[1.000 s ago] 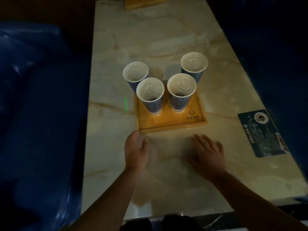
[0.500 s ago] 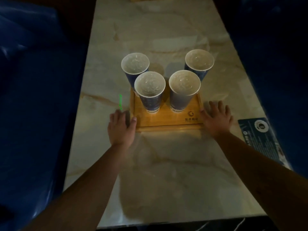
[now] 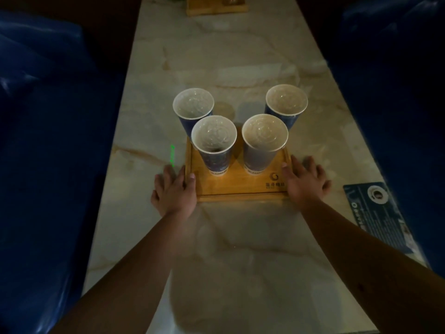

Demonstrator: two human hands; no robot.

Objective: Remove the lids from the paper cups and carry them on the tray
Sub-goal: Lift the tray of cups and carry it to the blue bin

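Several blue paper cups stand open, with no lids, on a wooden tray (image 3: 240, 186) on the marble table. The near left cup (image 3: 213, 137) and the near right cup (image 3: 265, 133) stand mid-tray. The far left cup (image 3: 193, 104) and far right cup (image 3: 286, 100) are behind them, their bases hidden. My left hand (image 3: 174, 191) clasps the tray's left edge, thumb over the rim. My right hand (image 3: 304, 182) is on the right edge, thumb on the rim and fingers spread on the table.
A blue printed card (image 3: 375, 213) lies on the table (image 3: 216, 56) right of the tray. Another wooden tray (image 3: 216, 7) sits at the far end. Dark blue seats (image 3: 48, 141) flank both long sides. A green light mark (image 3: 172, 155) shows left of the tray.
Both hands moved forward from the bare table in front of the tray to its two side edges, and the thumbs have settled over the rims. The cups have not shifted on the tray.
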